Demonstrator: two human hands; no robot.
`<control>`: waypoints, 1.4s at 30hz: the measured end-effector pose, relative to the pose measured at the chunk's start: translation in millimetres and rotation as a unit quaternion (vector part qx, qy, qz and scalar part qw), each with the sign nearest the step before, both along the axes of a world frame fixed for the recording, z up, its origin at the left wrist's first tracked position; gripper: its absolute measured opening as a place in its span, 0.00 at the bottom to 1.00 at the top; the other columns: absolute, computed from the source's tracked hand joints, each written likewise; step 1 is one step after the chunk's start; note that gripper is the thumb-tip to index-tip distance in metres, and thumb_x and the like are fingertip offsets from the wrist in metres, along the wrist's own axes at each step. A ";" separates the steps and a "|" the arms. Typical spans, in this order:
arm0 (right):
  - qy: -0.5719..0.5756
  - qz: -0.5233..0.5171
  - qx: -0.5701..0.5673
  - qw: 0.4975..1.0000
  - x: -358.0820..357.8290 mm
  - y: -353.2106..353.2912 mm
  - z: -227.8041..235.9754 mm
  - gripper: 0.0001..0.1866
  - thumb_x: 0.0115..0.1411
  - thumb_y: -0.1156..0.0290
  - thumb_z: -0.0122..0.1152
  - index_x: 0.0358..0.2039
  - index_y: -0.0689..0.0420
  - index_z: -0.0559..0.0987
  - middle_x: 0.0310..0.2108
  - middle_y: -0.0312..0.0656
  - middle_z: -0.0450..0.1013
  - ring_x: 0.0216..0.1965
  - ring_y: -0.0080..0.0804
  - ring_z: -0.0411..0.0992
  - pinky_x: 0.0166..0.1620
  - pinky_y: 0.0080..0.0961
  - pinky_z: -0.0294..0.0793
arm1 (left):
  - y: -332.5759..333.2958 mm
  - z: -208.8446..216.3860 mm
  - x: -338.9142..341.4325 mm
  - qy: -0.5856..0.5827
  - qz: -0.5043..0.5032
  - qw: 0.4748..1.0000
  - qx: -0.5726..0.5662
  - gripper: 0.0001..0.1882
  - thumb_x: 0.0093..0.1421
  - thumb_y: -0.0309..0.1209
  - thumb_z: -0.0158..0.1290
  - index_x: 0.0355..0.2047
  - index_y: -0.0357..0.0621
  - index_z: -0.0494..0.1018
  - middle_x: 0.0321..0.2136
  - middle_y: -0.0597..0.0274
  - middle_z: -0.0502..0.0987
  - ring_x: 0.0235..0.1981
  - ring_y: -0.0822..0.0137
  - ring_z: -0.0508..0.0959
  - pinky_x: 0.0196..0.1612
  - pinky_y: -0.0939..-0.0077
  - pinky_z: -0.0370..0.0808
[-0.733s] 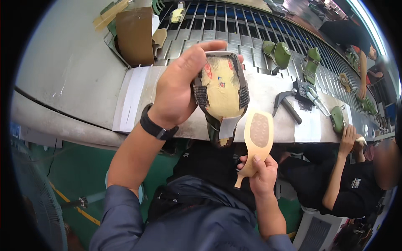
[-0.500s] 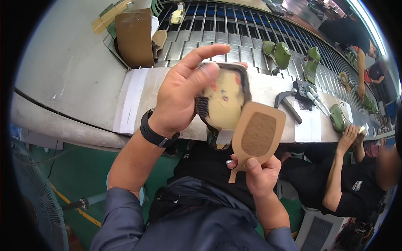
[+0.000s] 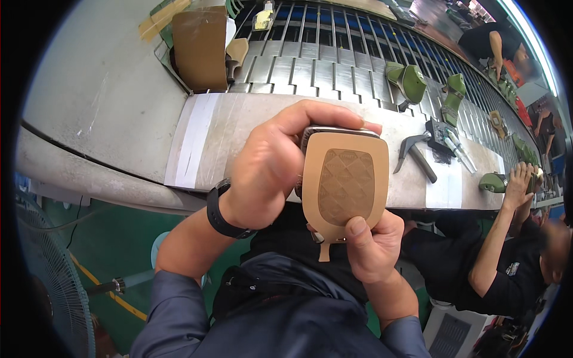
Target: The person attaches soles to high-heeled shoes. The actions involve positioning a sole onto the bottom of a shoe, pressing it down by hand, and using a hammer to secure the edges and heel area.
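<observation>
Over the near edge of the bench I hold a tan shoe sole [image 3: 311, 179] with a brown quilted patch, its narrow tail pointing down toward me. My right hand [image 3: 376, 250] grips its lower right part, thumb pressed on the face. Behind the sole, a dark-rimmed shoe [image 3: 306, 138] is almost fully covered; only its upper and left edge shows. My left hand [image 3: 262, 167], with a black wristband, curls around that shoe from the left, fingers over its top edge. Sole and shoe overlap, but whether they touch all over is hidden.
To the right on the bench lie a hammer [image 3: 422, 164] and a black holder [image 3: 440, 140] with brushes. Green shoes [image 3: 407, 82] stand on the metal conveyor [image 3: 322, 74]. A brown board [image 3: 200, 53] is at far left, a fan [image 3: 48, 286] below. A co-worker's hands [image 3: 518, 186] hold a green shoe.
The tan sole has moved left and up, over the shoe's cream underside, which was showing before. My left hand has come down with the shoe.
</observation>
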State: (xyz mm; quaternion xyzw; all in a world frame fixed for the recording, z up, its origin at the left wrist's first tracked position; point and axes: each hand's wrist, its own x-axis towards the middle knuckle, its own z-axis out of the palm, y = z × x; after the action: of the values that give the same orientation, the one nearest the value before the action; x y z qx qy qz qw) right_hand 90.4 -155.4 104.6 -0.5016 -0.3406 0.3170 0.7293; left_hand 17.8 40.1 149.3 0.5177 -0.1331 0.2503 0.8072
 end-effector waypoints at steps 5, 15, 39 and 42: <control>-0.016 -0.014 0.004 1.000 -6.1 1.8 11.8 0.14 0.70 0.67 0.65 0.43 0.68 0.85 0.30 0.40 0.83 0.29 0.18 0.75 0.33 0.18 0.74 | -6.3 3.2 -4.7 0.060 0.053 0.995 0.057 0.48 0.48 0.51 0.76 0.59 0.34 0.66 0.58 0.31 0.74 0.60 0.47 0.77 0.61 0.51 0.78; -0.018 -0.023 0.019 0.999 -8.2 3.1 6.2 0.13 0.70 0.68 0.66 0.43 0.67 0.86 0.30 0.39 0.84 0.29 0.16 0.75 0.33 0.17 0.74 | -4.0 -3.8 -4.8 0.032 0.040 0.996 0.066 0.44 0.50 0.43 0.76 0.60 0.35 0.65 0.59 0.30 0.73 0.60 0.46 0.77 0.62 0.50 0.77; 0.004 -0.033 -0.008 0.999 -14.0 6.9 6.5 0.12 0.70 0.69 0.65 0.38 0.68 0.86 0.28 0.38 0.83 0.28 0.15 0.74 0.31 0.16 0.73 | -4.2 1.7 -12.5 0.077 0.038 0.996 0.041 0.43 0.66 0.64 0.52 0.59 0.34 0.65 0.59 0.25 0.71 0.60 0.43 0.77 0.62 0.50 0.76; 0.004 -0.038 -0.012 0.999 -15.6 9.5 9.4 0.11 0.69 0.70 0.66 0.38 0.68 0.85 0.27 0.37 0.82 0.28 0.15 0.73 0.31 0.16 0.72 | -2.8 -0.2 -12.1 0.045 0.034 0.996 0.064 0.39 0.70 0.61 0.47 0.59 0.33 0.66 0.59 0.24 0.71 0.59 0.43 0.78 0.61 0.50 0.77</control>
State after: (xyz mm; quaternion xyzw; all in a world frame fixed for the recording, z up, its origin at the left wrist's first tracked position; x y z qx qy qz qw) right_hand 74.8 -146.0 114.1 -0.5216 -0.3145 0.2956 0.7359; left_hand 5.7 37.3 149.1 0.5835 -0.0951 0.2450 0.7684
